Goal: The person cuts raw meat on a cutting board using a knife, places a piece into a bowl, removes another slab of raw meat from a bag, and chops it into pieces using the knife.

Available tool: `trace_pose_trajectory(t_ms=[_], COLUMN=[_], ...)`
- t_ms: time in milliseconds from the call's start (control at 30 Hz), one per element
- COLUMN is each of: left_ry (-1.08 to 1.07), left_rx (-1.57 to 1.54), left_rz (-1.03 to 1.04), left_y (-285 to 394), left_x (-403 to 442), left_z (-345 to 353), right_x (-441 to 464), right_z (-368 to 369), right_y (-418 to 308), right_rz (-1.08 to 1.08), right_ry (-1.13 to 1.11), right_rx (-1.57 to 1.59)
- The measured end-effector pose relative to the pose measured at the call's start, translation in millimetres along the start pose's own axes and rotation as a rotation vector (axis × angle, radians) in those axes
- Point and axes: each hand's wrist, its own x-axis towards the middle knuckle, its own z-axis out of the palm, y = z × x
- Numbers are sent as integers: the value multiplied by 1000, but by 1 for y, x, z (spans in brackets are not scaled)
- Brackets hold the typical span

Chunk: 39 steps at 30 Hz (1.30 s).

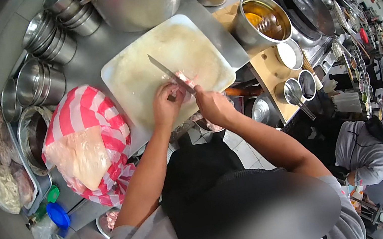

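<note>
A knife (167,71) is gripped in my right hand (214,107), its long blade slanting up and left across a white cutting board (135,75). My left hand (167,104) is closed with bent fingers on a small piece of raw meat (184,77) beside the blade, near the board's front edge. Part of the meat is hidden under the blade and my fingers. To the left of the board sits a red-and-white striped plastic bag (78,108) with pale raw meat (86,158) showing in its clear part. Below the board's front edge, a bowl with meat (213,125) is partly hidden by my right hand.
Behind the board stands a large metal pot (138,3). Stacked metal containers (55,43) are at the back left. To the right are a pot of yellowish liquid (265,17) and several small bowls. A co-worker in grey (368,147) is at the far right.
</note>
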Motion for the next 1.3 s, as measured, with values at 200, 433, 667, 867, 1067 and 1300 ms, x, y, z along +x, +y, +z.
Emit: trace_pose_trajectory(t_ms=[200, 433, 667, 867, 1067, 1300], left_ry=[53, 30, 17, 23, 1, 75], left_rx=[-23, -47, -39, -103, -26, 3], left_rz=[158, 106, 62, 54, 70, 117], left_y=[-4, 0, 1, -13, -5, -11], left_x=[-3, -2, -5, -1, -3, -1], left_z=[7, 3, 2, 4, 3, 3], right_x=[-81, -13, -47, 4, -8, -10], right_z=[-6, 7, 4, 4, 2, 11], right_y=[23, 18, 33, 10, 22, 29], right_rz=[46, -28, 23, -7, -81, -79], right_ry=[20, 72, 19, 38, 74, 21], right_rx=[93, 70, 87, 64, 44, 36])
